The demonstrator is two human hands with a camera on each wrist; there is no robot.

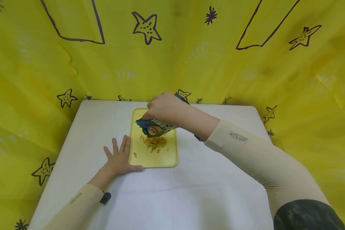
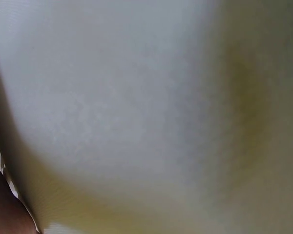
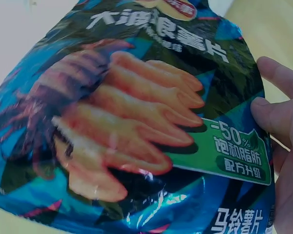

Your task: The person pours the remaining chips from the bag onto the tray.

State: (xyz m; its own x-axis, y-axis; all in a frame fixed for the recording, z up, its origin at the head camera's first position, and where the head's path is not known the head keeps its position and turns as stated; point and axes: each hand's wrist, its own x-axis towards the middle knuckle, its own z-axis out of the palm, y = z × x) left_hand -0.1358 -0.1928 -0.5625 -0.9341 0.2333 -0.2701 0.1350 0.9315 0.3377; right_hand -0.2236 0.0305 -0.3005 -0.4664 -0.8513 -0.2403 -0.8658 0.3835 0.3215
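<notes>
My right hand (image 1: 161, 107) grips a blue snack bag (image 1: 155, 127) and holds it tipped mouth-down over a yellow tray (image 1: 166, 158). A small heap of orange crisps (image 1: 155, 142) lies on the tray under the bag's mouth. The right wrist view is filled by the bag (image 3: 151, 122), printed with pictures of crisps and a green label, with my fingers (image 3: 278, 114) curled on its right edge. My left hand (image 1: 119, 156) lies flat on the white table, fingers spread, thumb along the tray's near left corner. The left wrist view is a blur of white cloth.
The white-covered table (image 1: 204, 191) stands against a yellow curtain (image 1: 46, 64) with drawn stars that wraps round the back and both sides. A few loose crisp bits (image 1: 135, 155) lie apart on the tray.
</notes>
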